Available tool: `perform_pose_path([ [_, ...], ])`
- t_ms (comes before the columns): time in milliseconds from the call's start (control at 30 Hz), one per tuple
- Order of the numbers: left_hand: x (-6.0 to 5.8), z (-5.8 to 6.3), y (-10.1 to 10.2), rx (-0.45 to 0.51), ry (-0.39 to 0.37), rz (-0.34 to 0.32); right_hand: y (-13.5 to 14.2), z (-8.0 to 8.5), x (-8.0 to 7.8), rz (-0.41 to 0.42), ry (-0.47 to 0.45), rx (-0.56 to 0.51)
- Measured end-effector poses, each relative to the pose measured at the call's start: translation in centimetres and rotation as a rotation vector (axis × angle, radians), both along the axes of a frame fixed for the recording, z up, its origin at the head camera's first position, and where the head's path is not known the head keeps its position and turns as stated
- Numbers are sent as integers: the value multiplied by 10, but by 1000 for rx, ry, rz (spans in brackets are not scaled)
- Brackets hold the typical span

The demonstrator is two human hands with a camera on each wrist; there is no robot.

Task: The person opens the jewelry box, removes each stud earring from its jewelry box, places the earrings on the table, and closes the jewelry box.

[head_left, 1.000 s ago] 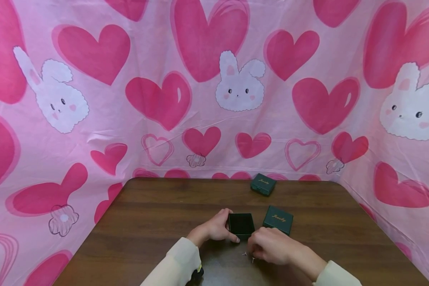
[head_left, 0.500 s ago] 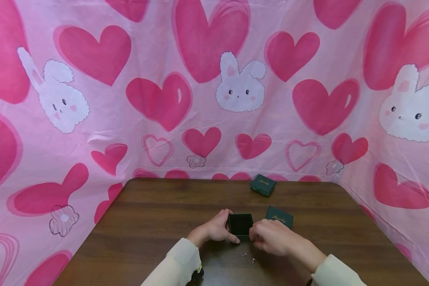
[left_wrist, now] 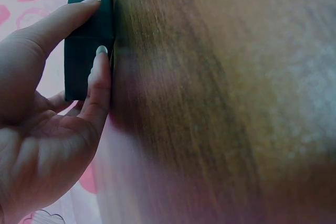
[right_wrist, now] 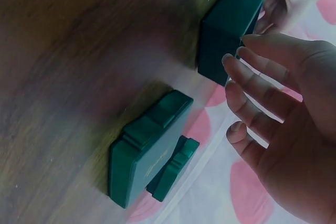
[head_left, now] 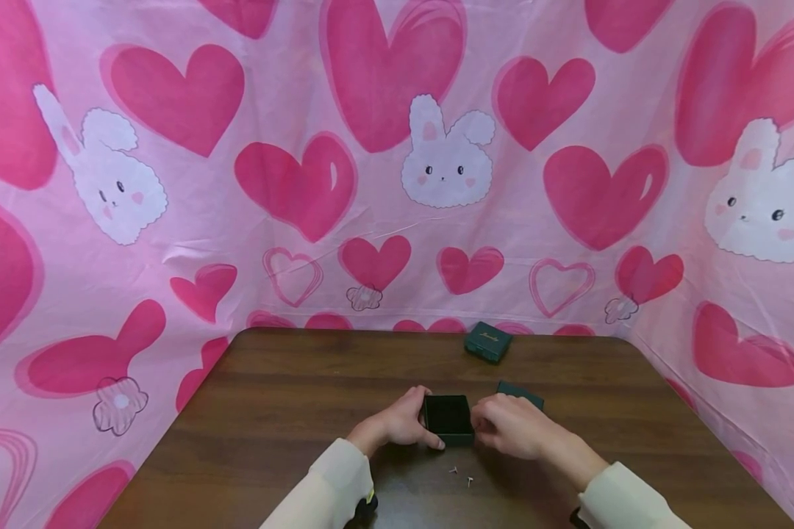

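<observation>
A dark green jewelry box (head_left: pixel 458 440), uncovered, stands on the wooden table (head_left: pixel 291 411) with its black inside facing up. My left hand (head_left: pixel 402 422) grips its left side, thumb along the front wall in the left wrist view. At the opposite side is my right hand (head_left: pixel 512 426); its thumb and index fingertips meet the box's rim in the right wrist view. The frames do not settle whether they pinch anything. In front of the box lie two small stud-like pieces, one pale (head_left: pixel 453 470) and one pale upright (head_left: pixel 470 481).
Behind my right hand lies a green lid (head_left: pixel 528 397), partly covered in the head view; the right wrist view shows its gold lettering and bow-shaped edge. Farther back sits another green jewelry box (head_left: pixel 487 342). A pink heart-patterned cloth (head_left: pixel 298 184) hangs around the table's back and sides.
My right hand has moved from the box's front right corner away from me and slightly right along its side, uncovering the studs and covering more of the lid. My left hand stays in place.
</observation>
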State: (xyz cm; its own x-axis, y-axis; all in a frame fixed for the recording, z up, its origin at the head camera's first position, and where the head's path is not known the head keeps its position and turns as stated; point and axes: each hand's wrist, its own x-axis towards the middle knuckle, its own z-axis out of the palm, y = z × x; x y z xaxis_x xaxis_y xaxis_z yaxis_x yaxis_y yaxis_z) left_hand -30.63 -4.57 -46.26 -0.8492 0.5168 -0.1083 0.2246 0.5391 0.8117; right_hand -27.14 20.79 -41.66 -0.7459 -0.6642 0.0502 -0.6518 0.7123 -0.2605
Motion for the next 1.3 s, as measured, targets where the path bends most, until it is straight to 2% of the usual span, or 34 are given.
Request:
perform_pose_path([
  [167, 0, 1, 0, -3, -3, -1, 6, 2, -4, -26, 17, 15],
  [333, 0, 1, 0, -11, -4, -2, 12, 4, -7, -56, 122, 46],
  [467, 0, 2, 0, -12, -2, -6, 17, 5, -9, -80, 171, 60],
  [700, 0, 1, 0, -8, -7, -10, 24, 7, -12, -128, 129, 67],
  [867, 2, 1, -1, -7, -7, -11, 30, 4, -15, -146, 131, 63],
  [1300, 0, -1, -2, -4, -6, -13, 44, -2, -20, -204, 45, 21],
])
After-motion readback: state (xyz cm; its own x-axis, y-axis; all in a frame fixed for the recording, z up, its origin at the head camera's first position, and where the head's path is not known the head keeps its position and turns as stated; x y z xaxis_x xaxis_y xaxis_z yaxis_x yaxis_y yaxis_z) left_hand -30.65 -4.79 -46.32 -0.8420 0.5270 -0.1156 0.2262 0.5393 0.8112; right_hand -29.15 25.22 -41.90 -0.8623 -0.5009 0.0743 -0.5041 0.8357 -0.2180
